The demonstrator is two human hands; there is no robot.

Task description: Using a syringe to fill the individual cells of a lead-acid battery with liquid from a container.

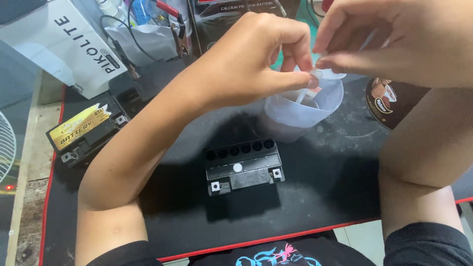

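While both hands meet at the upper right of the frame, the left hand [256, 59] pinches a small clear tube [315, 75] between thumb and forefinger, its other fingers curled. The right hand [394, 39] grips the same tube from the other side with closed fingertips. Just below them stands a translucent plastic cup [295, 116]. At the centre of the black mat [320, 197] sits a black battery [243, 167] with 6 open holes in a row. A second battery with a yellow label [86, 130] lies at the left.
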